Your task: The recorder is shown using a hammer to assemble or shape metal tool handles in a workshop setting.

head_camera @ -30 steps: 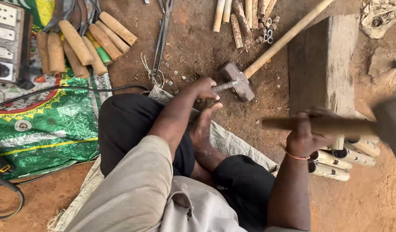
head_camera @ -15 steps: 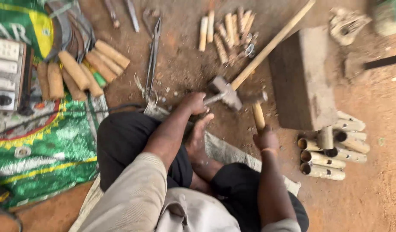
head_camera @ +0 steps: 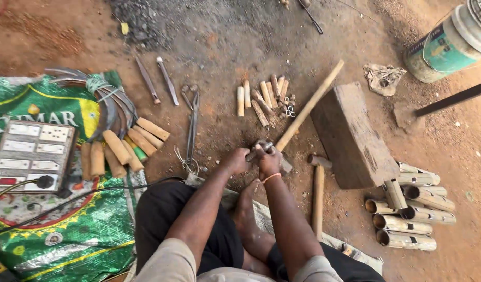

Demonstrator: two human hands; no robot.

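Dirt floor, both hands at a small metal piece.
Left hand point(head_camera: 236, 160) and right hand point(head_camera: 269, 161) clamp the metal piece point(head_camera: 257, 151); long-handled hammer point(head_camera: 308, 107) runs toward one o'clock.

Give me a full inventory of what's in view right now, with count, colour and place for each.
sledgehammer: one, pale wooden handle, head at the hands, handle running up-right.
small hammer: one, wooden handle, on dirt right of the hands.
wooden block: one, grey-brown, right of centre.
bamboo tubes: about seven, tan, stacked lower right.
short wooden pieces: roughly ten, pale, top centre.
tongs: one pair, dark metal, left of the hands.
sickles with wooden handles: a bundle, count unclear, on the sack's edge.
woven sack: one, green, left.
switch board: one, grey, on the sack.
bucket: one, teal and white, top right.
left hand: at the hammer head.
right hand: gripping a small metal piece.
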